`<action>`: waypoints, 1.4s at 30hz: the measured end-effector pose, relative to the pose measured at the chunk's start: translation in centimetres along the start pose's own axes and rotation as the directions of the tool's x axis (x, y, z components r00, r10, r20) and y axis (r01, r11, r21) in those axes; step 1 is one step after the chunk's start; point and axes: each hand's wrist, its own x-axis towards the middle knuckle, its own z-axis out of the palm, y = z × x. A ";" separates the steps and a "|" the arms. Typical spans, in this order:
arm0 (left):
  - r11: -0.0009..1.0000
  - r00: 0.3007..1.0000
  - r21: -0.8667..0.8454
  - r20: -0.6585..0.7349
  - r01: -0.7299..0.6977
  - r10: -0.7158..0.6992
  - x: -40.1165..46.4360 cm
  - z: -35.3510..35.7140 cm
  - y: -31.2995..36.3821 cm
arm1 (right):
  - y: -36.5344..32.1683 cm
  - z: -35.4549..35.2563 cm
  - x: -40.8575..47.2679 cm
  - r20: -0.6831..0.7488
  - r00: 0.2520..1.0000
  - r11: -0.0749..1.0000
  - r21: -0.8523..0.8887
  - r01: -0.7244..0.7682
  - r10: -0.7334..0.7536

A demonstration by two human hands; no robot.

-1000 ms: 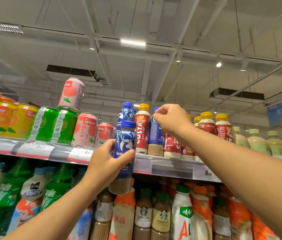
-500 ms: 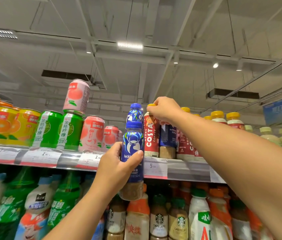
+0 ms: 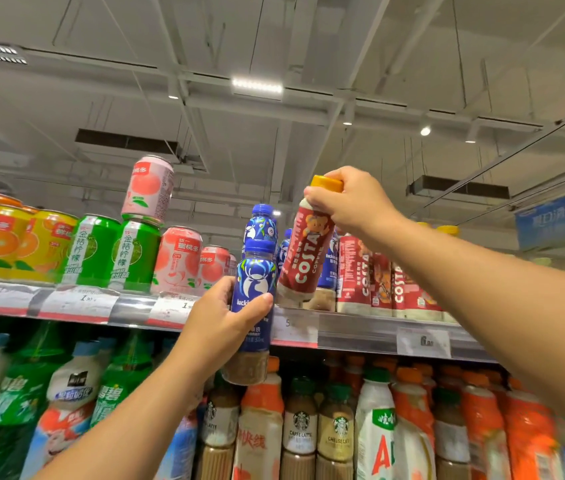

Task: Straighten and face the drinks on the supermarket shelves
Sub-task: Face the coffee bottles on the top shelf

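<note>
**At the top shelf: two bottles in hand**

Nearest, the left hand (image 3: 220, 327) wraps a blue bottle (image 3: 252, 306) below the shelf edge (image 3: 354, 329). Farther right, the right hand (image 3: 350, 199) pinches a tilted red Costa bottle (image 3: 305, 261) by its cap; full, rigid and probably slick, safer gripped mid-body.

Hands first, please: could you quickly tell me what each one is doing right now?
Left hand: grips the blue Luckin bottle, held in front of the shelf edge.
Right hand: grips the tilted red Costa bottle near its yellow cap.
</note>
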 end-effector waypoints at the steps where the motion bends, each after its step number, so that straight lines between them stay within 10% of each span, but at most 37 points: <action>1: 1.000 1.000 0.016 0.007 0.009 -0.009 0.1 -0.1 0.2 | -0.1 -1.4 -0.4 -0.009 1.000 1.000 0.022 0.003 -0.003; 9: 0.964 0.991 0.236 -0.032 -0.122 0.134 -0.5 2.4 2.5 | 1.6 -10.1 -2.6 0.006 1.000 0.984 -0.179 0.013 -0.013; 31: 0.995 0.995 -0.026 -0.013 -0.101 0.101 0.1 7.5 0.6 | 9.4 -6.1 1.6 0.065 0.981 0.797 -0.594 -0.110 0.184; 42: 0.991 0.990 0.010 -0.025 -0.137 0.137 -0.2 7.6 0.6 | 11.6 -6.3 -5.2 0.264 0.950 0.886 -0.462 -0.029 0.168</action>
